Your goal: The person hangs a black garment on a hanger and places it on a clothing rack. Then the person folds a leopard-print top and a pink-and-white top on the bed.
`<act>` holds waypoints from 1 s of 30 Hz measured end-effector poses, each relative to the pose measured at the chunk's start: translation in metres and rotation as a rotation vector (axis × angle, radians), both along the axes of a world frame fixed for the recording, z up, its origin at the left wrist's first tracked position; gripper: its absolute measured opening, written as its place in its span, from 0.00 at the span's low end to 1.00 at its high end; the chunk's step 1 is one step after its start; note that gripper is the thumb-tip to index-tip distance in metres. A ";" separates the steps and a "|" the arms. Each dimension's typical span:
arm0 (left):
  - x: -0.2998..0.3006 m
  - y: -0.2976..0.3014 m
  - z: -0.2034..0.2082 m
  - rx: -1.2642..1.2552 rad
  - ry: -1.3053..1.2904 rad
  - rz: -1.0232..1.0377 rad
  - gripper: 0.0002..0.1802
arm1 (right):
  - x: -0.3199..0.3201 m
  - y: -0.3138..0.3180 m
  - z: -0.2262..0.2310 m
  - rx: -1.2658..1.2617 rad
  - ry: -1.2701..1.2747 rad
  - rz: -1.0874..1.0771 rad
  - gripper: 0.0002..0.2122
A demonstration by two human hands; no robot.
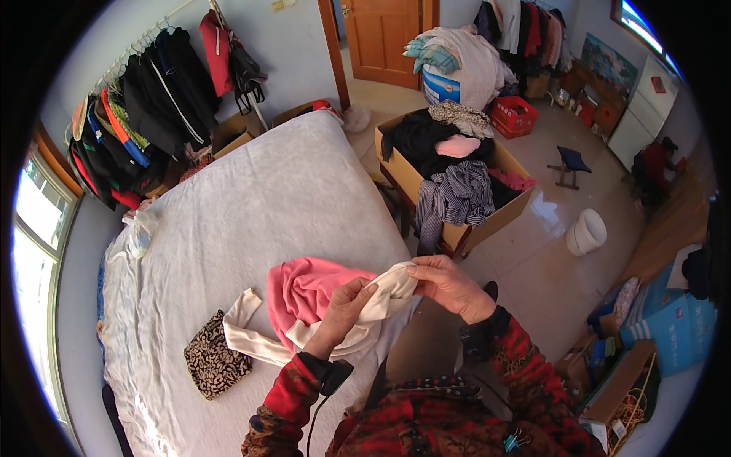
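A pink and cream garment (308, 293) lies loosely heaped near the bed's right edge, one long cream sleeve (244, 312) bent out to the left. Both my hands pinch a cream part of it, raised a little above the bed. My left hand (346, 308) grips that cloth on its left side, thumb on top. My right hand (453, 288) holds its far right end between thumb and fingers. Whether the lifted cloth is a sleeve or a collar, I cannot tell. Left of the garment rests a folded leopard-print cloth (218, 356), apart from my hands.
The bed (251, 202) has a pale cover. Beyond its right side stands a cardboard box (495, 221) heaped with clothes. A white bucket (586, 232), a small stool (571, 164) and a red crate (514, 116) are on the floor. Another person (653, 171) crouches at the far right.
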State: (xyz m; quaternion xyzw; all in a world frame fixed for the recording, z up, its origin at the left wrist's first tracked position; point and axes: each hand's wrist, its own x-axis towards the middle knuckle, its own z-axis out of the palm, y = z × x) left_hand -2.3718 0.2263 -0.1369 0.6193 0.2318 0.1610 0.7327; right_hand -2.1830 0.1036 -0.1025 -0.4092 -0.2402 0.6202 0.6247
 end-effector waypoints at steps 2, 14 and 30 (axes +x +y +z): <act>-0.001 0.002 0.002 0.118 -0.018 0.066 0.12 | -0.004 0.002 -0.001 0.009 0.212 -0.016 0.10; 0.014 -0.028 0.028 0.797 0.199 0.256 0.19 | -0.025 0.011 0.005 0.139 -0.728 -0.238 0.10; 0.003 -0.025 0.009 -0.038 -0.084 0.246 0.18 | -0.032 0.000 -0.019 0.041 -1.091 -0.182 0.13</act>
